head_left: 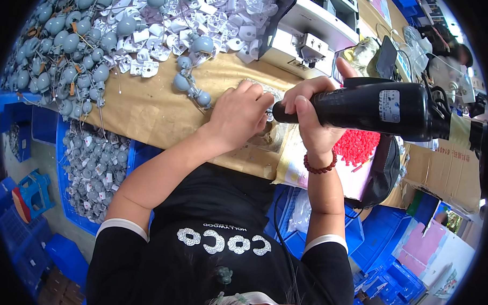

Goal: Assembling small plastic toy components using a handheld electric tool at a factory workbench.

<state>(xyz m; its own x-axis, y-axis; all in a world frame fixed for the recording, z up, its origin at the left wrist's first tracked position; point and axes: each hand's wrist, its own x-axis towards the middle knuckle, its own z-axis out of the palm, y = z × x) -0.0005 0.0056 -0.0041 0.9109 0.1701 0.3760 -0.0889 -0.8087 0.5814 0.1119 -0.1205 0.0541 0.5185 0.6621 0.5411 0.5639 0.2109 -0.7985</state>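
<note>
My right hand (316, 114) is wrapped round a black electric screwdriver (372, 107), its narrow nose pointing left toward my other hand. Beside that nose, my left hand (239, 116) has its fingers bent and pressed down on a small part. The fingers mostly cover the part, so its kind is hidden. Under them lies a clear, block-like holder (275, 140) on the brown paper-covered table (148, 114). Just left of my left hand rest a few joined grey rounded housings (191, 85).
Grey rounded housings (70, 41) and white plastic pieces (145, 63) are heaped at the far left. A white machine (301, 44) stands at the back. Small red parts (357, 147) lie right of my right wrist. A blue bin (95, 169) of grey parts sits below the table's left edge.
</note>
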